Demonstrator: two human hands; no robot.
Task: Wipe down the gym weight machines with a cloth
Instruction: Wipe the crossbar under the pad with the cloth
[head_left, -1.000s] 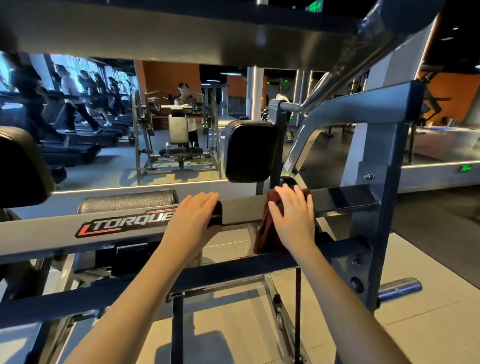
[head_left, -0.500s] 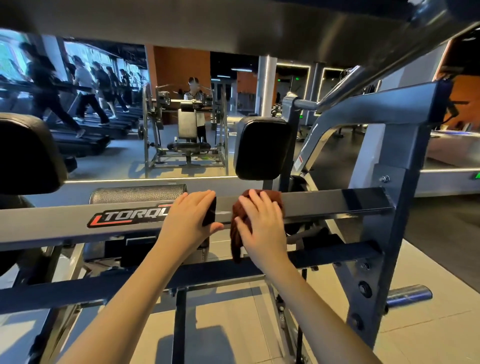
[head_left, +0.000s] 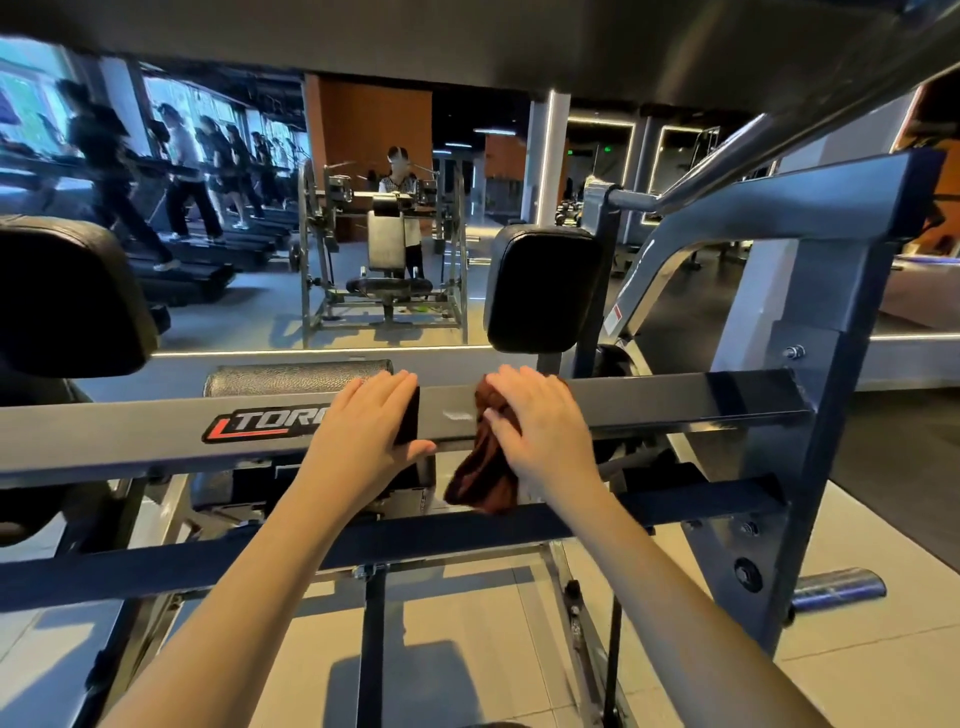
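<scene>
A grey crossbar of the weight machine, printed with a red and white logo, runs across the middle of the view. My left hand rests on the bar with its fingers laid over the front face and the thumb along the lower edge. Just to its right, my right hand holds a bunched brown cloth against the bar; part of the cloth pokes out between thumb and forefinger and the rest hangs down below the bar.
A lower dark crossbar passes under my forearms. Black pads stand at left and centre, and a blue-grey upright closes the right side. Behind is a wall mirror showing treadmills and people. A chrome peg juts out low right.
My right hand has slid the cloth leftwards along the bar, from near the upright to close beside my left hand. The left hand has stayed on the bar.
</scene>
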